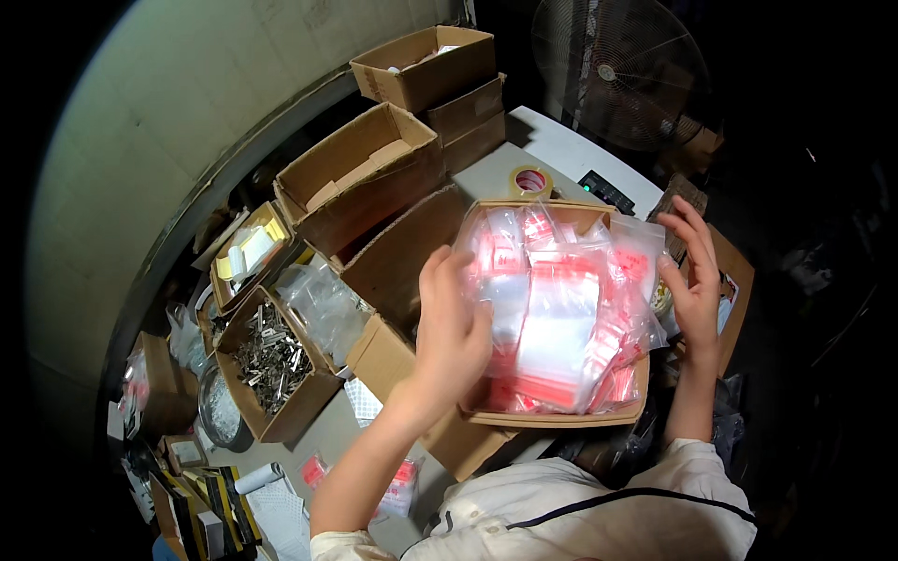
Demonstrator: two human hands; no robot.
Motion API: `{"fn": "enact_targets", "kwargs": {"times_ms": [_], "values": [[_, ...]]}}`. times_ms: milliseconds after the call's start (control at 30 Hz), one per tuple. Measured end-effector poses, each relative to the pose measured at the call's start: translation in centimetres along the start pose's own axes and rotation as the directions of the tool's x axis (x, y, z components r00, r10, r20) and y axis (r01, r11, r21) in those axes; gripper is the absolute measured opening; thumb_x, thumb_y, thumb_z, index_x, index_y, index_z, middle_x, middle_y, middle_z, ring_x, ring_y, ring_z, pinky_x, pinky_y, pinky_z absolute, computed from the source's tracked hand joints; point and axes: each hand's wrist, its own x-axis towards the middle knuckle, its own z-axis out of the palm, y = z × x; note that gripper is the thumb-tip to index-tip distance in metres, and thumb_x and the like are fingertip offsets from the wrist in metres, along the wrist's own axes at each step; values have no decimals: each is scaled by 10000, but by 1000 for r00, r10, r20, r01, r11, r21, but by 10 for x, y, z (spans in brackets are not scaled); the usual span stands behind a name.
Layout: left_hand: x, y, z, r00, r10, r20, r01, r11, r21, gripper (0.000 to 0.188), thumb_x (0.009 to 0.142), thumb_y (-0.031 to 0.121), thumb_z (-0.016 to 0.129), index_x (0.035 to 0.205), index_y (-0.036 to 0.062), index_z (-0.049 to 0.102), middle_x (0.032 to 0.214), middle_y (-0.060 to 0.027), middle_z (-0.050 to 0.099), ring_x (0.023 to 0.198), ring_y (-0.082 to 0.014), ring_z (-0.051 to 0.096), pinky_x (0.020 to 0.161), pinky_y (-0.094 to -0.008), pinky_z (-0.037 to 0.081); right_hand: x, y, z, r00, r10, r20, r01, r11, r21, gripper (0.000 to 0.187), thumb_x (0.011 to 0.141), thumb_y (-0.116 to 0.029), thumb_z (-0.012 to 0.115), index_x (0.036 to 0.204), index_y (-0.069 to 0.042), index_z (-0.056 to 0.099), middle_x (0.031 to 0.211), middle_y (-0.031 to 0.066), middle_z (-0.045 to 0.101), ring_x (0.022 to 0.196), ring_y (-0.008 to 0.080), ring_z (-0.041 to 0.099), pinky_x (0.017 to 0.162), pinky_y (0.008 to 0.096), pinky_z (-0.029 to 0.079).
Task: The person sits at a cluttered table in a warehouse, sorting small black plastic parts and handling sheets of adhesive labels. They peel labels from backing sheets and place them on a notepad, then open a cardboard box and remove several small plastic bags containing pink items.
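A cardboard box (561,420) in front of me is heaped with packs of clear zip bags (558,318) that have red strips and red print. At the box's left side is my left hand (447,323), its fingers apart and slightly blurred, with nothing seen in it. My right hand (694,276) hovers by the right rim with spread, bent fingers, close to a clear bag (636,251) that hangs over that side. Whether either hand touches the bags, I cannot tell.
A tape roll (530,182) lies behind the box. Farther left stand an open cardboard box (360,168), a box of small metal parts (271,360) and a round container (224,411). Red-and-clear packs (400,481) lie near my left forearm. A large fan (608,73) stands at the back.
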Motion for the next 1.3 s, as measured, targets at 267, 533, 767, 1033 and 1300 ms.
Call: {"fn": "enact_targets", "kwargs": {"times_ms": [267, 533, 767, 1033, 1300], "values": [[37, -5, 35, 993, 90, 81, -99, 989, 113, 503, 979, 194, 612, 1387, -53, 452, 1445, -258, 459, 1417, -436, 372, 1165, -475, 326, -26, -33, 47, 901, -179, 396, 263, 950, -167, 649, 871, -325, 717, 1369, 42, 520, 1332, 266, 576, 1282, 439, 523, 1161, 596, 275], [73, 24, 57, 836, 396, 380, -467, 877, 111, 448, 915, 337, 702, 1210, 5, 648, 1331, -229, 567, 1414, -490, 356, 1198, -619, 165, -30, -87, 51, 527, -221, 820, 395, 919, -6, 645, 835, -176, 665, 1382, 107, 472, 1168, 244, 587, 1133, 370, 583, 1091, 548, 350], [74, 30, 44, 695, 92, 714, -348, 911, 221, 385, 859, 344, 729, 1084, 31, 741, 1252, -164, 638, 1386, -346, 435, 1236, -556, 166, -49, -75, 63, 654, -640, 404, 509, 767, 391, 538, 778, -128, 654, 1249, 111, 551, 1262, 249, 591, 1201, 365, 570, 1036, 400, 444], [55, 15, 16, 814, 151, 561, -350, 899, 265, 231, 804, 204, 650, 913, 6, 699, 996, -135, 687, 1219, -346, 571, 1204, -573, 235, -49, -53, 51, 763, -629, -149, 489, 411, 769, 199, 873, 8, 554, 892, 118, 719, 949, 234, 718, 755, 291, 703, 740, 389, 609], [29, -37, -19, 998, -44, -39, 25, 917, -399, 486, 887, 359, 467, 772, -86, 625, 899, -159, 633, 1034, -273, 571, 1142, -521, 334, -48, -16, 28, 989, -147, 16, 88, 672, 735, 190, 911, 30, 510, 873, 21, 696, 888, 169, 744, 768, 255, 708, 769, 402, 569]]}}
